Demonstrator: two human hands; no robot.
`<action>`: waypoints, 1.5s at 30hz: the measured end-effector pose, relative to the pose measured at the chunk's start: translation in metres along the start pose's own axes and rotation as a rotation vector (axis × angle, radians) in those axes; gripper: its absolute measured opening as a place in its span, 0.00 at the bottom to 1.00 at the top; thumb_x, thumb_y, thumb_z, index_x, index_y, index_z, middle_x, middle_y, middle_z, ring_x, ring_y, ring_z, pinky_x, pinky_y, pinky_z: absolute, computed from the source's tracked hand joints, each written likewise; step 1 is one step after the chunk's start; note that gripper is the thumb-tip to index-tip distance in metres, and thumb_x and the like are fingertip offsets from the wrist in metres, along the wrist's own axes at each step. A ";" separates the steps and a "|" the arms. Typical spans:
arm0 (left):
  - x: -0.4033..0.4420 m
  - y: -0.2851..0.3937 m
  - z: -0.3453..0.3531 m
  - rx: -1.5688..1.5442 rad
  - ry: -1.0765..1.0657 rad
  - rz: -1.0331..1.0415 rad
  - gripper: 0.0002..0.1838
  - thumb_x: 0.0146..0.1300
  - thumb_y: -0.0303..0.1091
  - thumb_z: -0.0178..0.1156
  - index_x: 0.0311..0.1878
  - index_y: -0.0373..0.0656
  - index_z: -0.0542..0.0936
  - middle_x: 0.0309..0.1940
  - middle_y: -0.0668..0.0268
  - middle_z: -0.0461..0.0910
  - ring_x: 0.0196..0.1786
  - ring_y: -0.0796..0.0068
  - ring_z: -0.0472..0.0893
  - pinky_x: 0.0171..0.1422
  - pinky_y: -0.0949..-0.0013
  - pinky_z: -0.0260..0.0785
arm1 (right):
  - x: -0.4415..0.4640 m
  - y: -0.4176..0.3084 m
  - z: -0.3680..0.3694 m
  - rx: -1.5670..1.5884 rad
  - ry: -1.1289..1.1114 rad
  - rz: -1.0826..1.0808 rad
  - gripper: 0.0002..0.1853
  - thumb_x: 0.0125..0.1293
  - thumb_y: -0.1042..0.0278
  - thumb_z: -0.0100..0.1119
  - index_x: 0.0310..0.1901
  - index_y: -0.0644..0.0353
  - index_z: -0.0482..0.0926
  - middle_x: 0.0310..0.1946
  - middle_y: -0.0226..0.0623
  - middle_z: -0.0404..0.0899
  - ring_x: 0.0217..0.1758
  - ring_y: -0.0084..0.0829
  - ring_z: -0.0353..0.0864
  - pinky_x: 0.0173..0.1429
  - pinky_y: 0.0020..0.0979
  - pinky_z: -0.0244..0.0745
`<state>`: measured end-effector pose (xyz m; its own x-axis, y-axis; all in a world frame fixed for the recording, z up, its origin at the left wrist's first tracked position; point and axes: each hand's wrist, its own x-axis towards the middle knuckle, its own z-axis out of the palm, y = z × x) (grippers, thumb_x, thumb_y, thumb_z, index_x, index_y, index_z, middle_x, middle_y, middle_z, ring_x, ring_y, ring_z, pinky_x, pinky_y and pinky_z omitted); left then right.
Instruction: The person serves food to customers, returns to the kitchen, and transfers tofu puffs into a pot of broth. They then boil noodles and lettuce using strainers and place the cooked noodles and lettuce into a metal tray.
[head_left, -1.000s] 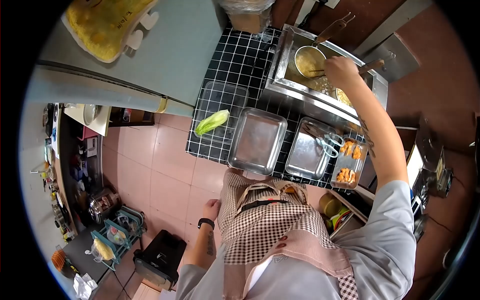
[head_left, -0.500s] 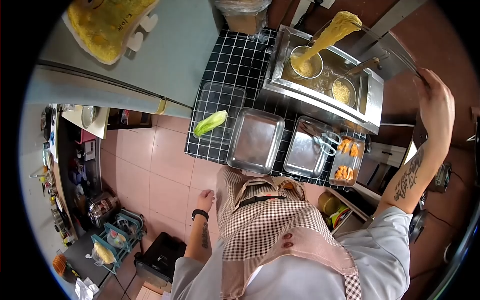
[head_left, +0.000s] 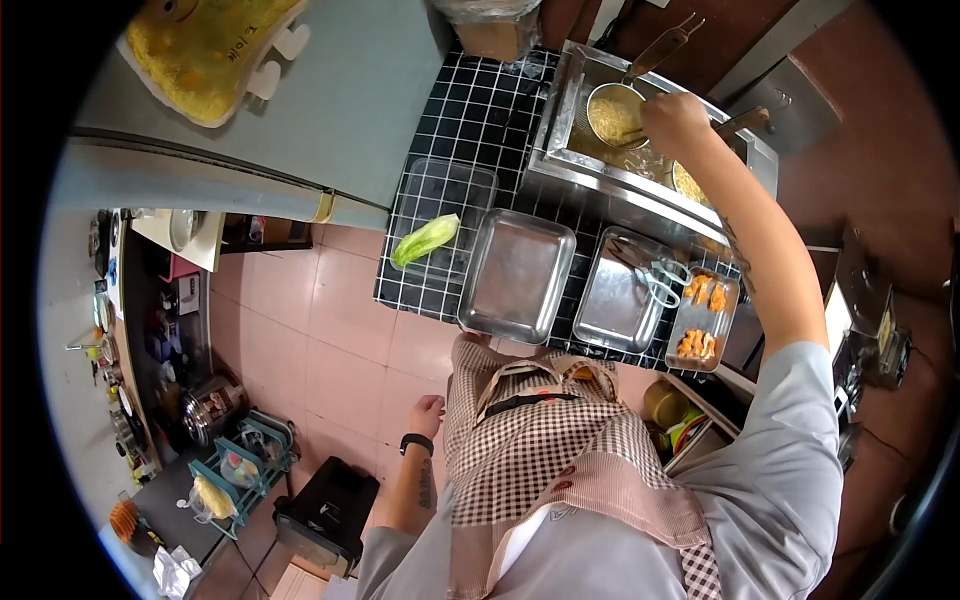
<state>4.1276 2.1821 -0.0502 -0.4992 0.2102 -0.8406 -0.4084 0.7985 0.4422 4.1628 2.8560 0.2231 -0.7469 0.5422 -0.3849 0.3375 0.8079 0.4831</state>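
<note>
My right hand [head_left: 677, 122] is closed around chopsticks [head_left: 630, 137], most of their length hidden by the hand. Their tips reach into a wire strainer [head_left: 617, 113] of yellow noodles [head_left: 612, 118], which sits in a steel boiler [head_left: 578, 152] of water. Partly behind my right forearm, a second strainer holds more noodles [head_left: 688, 184]. Down beside the apron, away from the counter, my left hand [head_left: 428, 415] hangs with its fingers curled in and nothing visible in them.
Along the counter's near side stand a clear tray with a lettuce piece [head_left: 427, 240], a bare steel tray [head_left: 518, 275], a tray with scissors [head_left: 662, 284] and tongs, and a small tray of orange food pieces [head_left: 697, 344]. A black bin [head_left: 327, 510] stands on the floor.
My right hand has swung left and down toward the boiler. The noodles that hung high from the chopsticks are now down in the strainer. My left hand stays low at my side.
</note>
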 end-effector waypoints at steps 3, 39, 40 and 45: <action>0.008 -0.009 0.000 -0.044 -0.012 0.016 0.15 0.70 0.39 0.60 0.51 0.38 0.82 0.40 0.62 0.86 0.41 0.70 0.86 0.40 0.68 0.77 | -0.013 0.018 -0.010 0.031 0.047 0.009 0.07 0.60 0.71 0.59 0.32 0.59 0.87 0.37 0.40 0.88 0.41 0.42 0.88 0.42 0.40 0.84; 0.040 0.000 -0.016 -0.025 -0.044 0.041 0.16 0.69 0.40 0.61 0.50 0.36 0.82 0.39 0.62 0.86 0.39 0.71 0.85 0.41 0.68 0.77 | -0.199 0.081 -0.113 0.233 0.569 0.531 0.11 0.67 0.63 0.58 0.45 0.56 0.86 0.40 0.46 0.85 0.44 0.48 0.84 0.48 0.42 0.79; 0.043 0.007 -0.017 -0.018 -0.037 0.036 0.16 0.69 0.40 0.61 0.51 0.36 0.82 0.39 0.62 0.86 0.40 0.71 0.85 0.40 0.68 0.77 | -0.209 0.085 -0.114 0.256 0.608 0.543 0.12 0.67 0.62 0.59 0.45 0.56 0.86 0.41 0.46 0.85 0.44 0.48 0.84 0.48 0.41 0.79; 0.045 0.037 -0.021 -0.012 -0.023 0.093 0.17 0.69 0.40 0.61 0.52 0.36 0.81 0.40 0.62 0.85 0.41 0.71 0.85 0.40 0.68 0.77 | -0.171 0.080 -0.076 0.270 0.396 0.515 0.12 0.67 0.63 0.58 0.47 0.55 0.86 0.42 0.47 0.86 0.46 0.48 0.85 0.49 0.42 0.81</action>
<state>4.0739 2.2093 -0.0652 -0.5174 0.2964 -0.8028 -0.3702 0.7682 0.5223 4.2738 2.8106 0.3872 -0.5888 0.7878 0.1806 0.7966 0.5277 0.2948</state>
